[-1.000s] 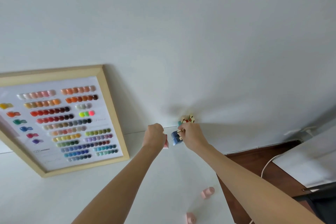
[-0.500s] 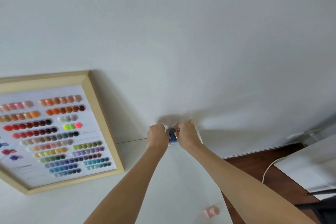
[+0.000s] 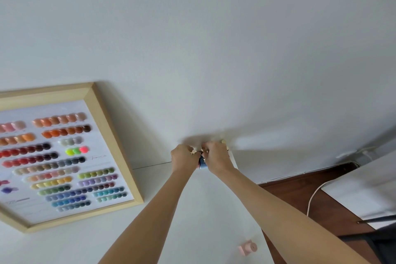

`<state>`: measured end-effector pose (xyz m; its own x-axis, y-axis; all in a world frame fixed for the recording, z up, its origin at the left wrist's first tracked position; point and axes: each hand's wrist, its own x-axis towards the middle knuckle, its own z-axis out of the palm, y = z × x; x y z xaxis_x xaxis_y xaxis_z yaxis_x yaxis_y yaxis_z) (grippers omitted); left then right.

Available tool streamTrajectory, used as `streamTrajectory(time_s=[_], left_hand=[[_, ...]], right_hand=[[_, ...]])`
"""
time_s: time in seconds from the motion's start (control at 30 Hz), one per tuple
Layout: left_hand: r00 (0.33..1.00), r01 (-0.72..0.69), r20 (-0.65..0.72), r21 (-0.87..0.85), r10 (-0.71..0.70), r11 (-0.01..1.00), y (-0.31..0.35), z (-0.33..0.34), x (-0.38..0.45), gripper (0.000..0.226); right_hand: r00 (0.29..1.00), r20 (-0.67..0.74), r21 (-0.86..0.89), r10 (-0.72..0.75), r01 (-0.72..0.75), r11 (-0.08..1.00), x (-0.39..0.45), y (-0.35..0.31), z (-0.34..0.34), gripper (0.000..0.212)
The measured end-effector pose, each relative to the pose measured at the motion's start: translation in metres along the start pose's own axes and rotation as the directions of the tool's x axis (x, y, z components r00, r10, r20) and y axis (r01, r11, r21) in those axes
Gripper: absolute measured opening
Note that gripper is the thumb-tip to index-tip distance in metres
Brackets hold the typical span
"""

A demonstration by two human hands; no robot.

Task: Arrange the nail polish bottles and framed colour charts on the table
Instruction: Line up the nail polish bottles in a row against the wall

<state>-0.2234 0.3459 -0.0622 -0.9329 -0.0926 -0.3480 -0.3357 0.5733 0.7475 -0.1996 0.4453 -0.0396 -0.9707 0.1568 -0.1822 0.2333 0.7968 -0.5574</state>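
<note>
Both my hands meet at the far edge of the white table, against the wall. My right hand is closed around a blue nail polish bottle, only a sliver of which shows between the hands. My left hand is curled tight beside it; a pink bottle it held earlier is hidden now. A wooden-framed colour chart with rows of coloured swatches leans against the wall at the left. A pink bottle lies on its side near the table's right edge.
The table's right edge drops to a brown wooden floor where a white cable runs. Another white surface stands at the far right. The white wall fills the upper view.
My hands have come together and pushed to the wall, covering the blue bottle. The view has shifted, so the chart sits lower left and only one loose pink bottle remains in sight.
</note>
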Motion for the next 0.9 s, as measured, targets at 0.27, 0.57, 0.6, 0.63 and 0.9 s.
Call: streamTrajectory(time_s=[0.27,0.57,0.6,0.63,0.9], left_hand=[[0.993,0.071,0.096,-0.007,-0.070,0.997,-0.032,-0.009,-0.001,0.065],[0.993,0.076,0.078,0.106,-0.085,0.992,-0.040,0.020,0.004,0.043],[0.995,0.070,0.067,0.104,-0.077,0.992,-0.040,0.022,0.005,0.036],[0.996,0.067,0.058,0.096,-0.073,0.993,-0.040,0.024,0.006,0.031],[0.998,0.058,0.023,0.073,-0.060,0.996,-0.044,0.034,0.011,0.020]], right_hand=[[0.925,-0.360,0.173,-0.125,0.197,0.965,-0.015,0.039,-0.003,0.016],[0.952,-0.263,0.205,0.159,-0.106,0.973,-0.002,0.078,0.013,0.037],[0.955,-0.249,0.199,0.159,-0.110,0.974,0.000,0.079,0.015,0.036],[0.959,-0.235,0.195,0.159,-0.114,0.974,0.002,0.080,0.017,0.032],[0.966,-0.182,0.180,0.181,-0.149,0.972,0.013,0.084,0.024,0.012]])
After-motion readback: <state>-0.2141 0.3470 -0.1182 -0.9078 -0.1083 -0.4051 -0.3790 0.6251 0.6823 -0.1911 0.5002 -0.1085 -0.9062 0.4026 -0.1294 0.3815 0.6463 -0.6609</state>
